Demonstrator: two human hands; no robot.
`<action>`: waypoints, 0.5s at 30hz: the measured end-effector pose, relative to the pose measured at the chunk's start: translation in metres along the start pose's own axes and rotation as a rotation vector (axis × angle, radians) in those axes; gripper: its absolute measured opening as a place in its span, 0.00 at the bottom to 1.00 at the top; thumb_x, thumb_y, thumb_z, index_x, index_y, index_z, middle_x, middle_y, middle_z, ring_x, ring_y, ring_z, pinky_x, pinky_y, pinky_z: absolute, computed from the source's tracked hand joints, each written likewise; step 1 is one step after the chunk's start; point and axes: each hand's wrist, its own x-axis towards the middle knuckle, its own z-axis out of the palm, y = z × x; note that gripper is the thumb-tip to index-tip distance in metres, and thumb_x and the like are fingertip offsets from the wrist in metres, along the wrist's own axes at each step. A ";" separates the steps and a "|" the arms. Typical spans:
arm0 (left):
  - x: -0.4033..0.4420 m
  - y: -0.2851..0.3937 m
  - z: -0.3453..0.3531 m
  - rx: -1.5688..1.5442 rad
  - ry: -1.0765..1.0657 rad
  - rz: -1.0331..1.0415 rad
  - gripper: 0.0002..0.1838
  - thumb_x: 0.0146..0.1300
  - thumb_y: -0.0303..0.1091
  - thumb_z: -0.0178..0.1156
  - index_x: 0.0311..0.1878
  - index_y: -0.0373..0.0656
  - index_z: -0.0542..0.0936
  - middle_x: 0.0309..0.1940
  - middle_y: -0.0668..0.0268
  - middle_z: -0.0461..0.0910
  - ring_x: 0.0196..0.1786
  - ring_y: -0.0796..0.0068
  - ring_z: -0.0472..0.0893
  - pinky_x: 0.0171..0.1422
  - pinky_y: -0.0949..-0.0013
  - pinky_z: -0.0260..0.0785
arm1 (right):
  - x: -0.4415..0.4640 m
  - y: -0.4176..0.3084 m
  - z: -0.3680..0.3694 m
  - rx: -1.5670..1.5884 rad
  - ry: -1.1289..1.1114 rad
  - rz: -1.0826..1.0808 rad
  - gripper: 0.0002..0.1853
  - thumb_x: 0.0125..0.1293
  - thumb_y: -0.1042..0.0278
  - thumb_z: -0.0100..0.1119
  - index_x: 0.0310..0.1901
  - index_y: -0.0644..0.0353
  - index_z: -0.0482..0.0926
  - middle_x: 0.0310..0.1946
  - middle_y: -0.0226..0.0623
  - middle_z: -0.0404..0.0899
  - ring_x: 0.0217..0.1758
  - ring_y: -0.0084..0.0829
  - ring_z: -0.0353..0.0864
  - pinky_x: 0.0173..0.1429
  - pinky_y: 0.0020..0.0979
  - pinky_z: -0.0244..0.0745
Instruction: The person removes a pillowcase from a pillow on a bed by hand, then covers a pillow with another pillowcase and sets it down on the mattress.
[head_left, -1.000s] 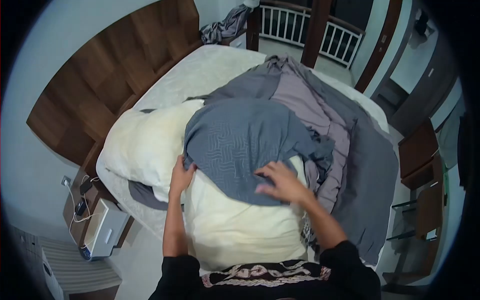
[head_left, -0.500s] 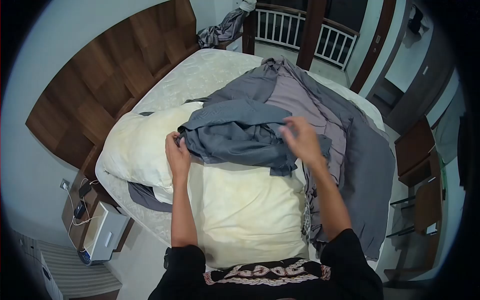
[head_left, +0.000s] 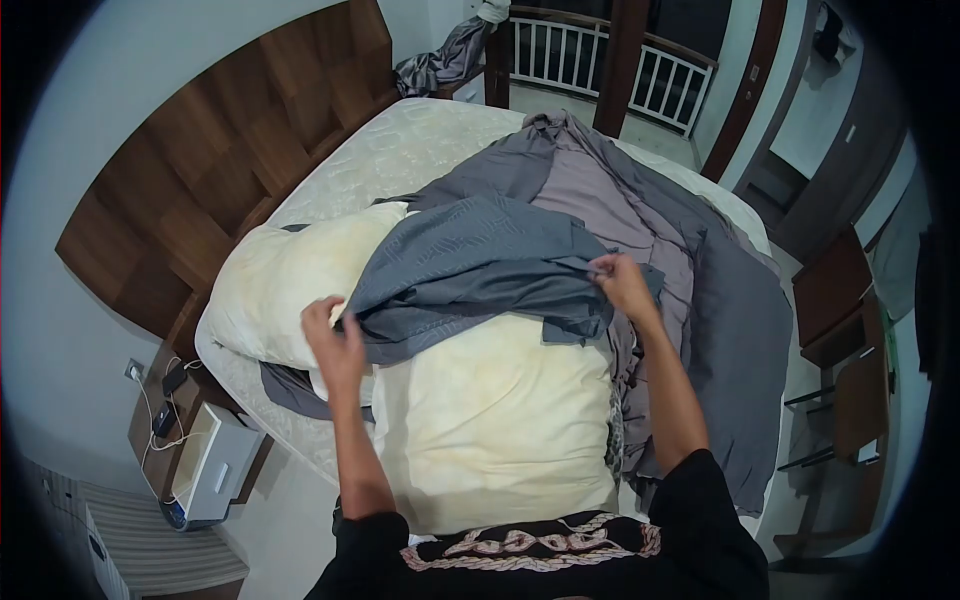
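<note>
1. Nearest, a cream pillow (head_left: 505, 420) lies on the mattress (head_left: 430, 140) — its right edge is just beside the bunched grey duvet (head_left: 735, 350).
2. On the left, a strip of floor (head_left: 265, 495) gives open room between the mattress edge and the drawer (head_left: 215, 470), which is pulled out.
3. The left grip (head_left: 335, 345) is at the left corner of the blue-grey cloth (head_left: 470, 250) — whether it holds, I cannot tell.
4. The right grip (head_left: 625, 287) pinches the cloth's right edge; the cloth lies between both grips, over the pillow's far end.
5. Farther, the mattress reaches the headboard (head_left: 235, 140).
</note>
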 end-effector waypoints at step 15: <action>0.145 0.025 0.059 0.076 -0.130 0.125 0.22 0.45 0.15 0.51 0.45 0.43 0.80 0.43 0.54 0.81 0.50 0.50 0.79 0.54 0.56 0.69 | -0.005 -0.015 -0.131 0.782 0.627 -0.160 0.15 0.69 0.80 0.51 0.56 0.70 0.76 0.47 0.36 0.81 0.46 0.22 0.80 0.49 0.21 0.75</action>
